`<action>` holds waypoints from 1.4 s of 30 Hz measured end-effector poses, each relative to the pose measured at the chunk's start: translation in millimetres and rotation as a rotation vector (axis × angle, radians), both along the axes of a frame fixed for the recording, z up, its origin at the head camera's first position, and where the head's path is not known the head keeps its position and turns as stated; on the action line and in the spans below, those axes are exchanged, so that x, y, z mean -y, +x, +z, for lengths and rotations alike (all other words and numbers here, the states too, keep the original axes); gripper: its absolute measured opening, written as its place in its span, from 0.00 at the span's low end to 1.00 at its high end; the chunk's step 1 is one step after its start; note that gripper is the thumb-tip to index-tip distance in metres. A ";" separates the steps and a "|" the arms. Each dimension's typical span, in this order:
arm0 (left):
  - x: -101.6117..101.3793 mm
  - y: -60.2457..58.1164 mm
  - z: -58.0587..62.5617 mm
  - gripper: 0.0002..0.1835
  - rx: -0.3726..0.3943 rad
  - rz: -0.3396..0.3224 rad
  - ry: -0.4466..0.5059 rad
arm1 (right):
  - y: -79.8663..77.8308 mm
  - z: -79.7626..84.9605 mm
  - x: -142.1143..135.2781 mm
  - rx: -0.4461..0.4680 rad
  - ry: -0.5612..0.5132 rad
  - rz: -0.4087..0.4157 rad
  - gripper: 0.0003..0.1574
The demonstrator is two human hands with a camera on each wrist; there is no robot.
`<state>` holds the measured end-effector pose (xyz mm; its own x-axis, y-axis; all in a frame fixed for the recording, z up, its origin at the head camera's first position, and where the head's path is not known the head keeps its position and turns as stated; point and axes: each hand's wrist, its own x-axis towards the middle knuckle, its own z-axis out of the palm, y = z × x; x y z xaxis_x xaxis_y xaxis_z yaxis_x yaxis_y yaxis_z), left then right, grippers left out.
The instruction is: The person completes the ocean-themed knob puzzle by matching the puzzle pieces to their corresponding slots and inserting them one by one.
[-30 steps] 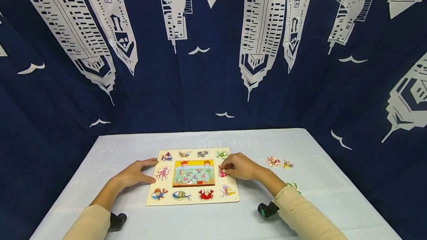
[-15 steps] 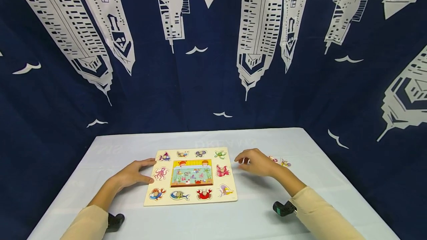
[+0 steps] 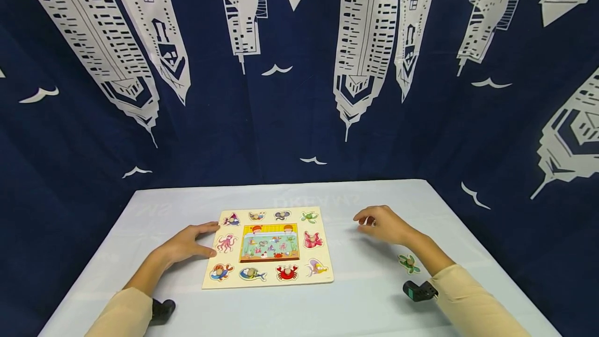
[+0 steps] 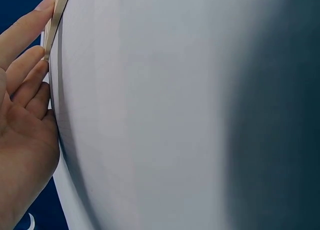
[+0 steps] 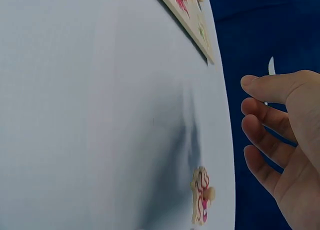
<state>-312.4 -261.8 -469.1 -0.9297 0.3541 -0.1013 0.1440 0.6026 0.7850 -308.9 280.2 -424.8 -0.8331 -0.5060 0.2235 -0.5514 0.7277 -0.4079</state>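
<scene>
A wooden peg puzzle board with sea-animal pictures lies on the table. My left hand rests at its left edge, fingers extended and touching the rim. My right hand hovers over the table to the right of the board, holding nothing, with loosely bent fingers. Near it in the right wrist view, a red-and-cream piece with curling arms and a wooden knob lies on the table; in the head view the hand mostly hides it. A green turtle piece lies below the right forearm.
A white cloth covers the table. Behind it hangs a navy curtain with white building prints. Black wrist devices show under each arm, one by the left sleeve and one by the right sleeve.
My right hand has let go of the pink-red piece at the board's right side and moved right, away from the board. The turtle piece has come into fuller view. My left hand stays put.
</scene>
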 end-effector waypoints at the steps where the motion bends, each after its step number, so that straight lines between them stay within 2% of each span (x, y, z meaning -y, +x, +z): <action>1: 0.0 -0.2 -0.3 0.46 0.000 0.001 -0.002 | 0.0 -0.4 -2.4 0.001 -0.002 -0.011 0.13; 24: 0.4 -1.3 -1.5 0.45 0.005 0.006 0.008 | -4.7 -17.3 -44.7 0.041 -0.064 -0.240 0.14; 33: 0.7 -1.5 -1.3 0.46 0.001 0.007 0.007 | -8.5 -29.2 -50.2 0.030 -0.075 -0.301 0.13; 42: -0.5 -0.8 -0.3 0.46 0.009 0.014 0.013 | -10.0 -41.7 -46.4 -0.008 -0.020 -0.384 0.09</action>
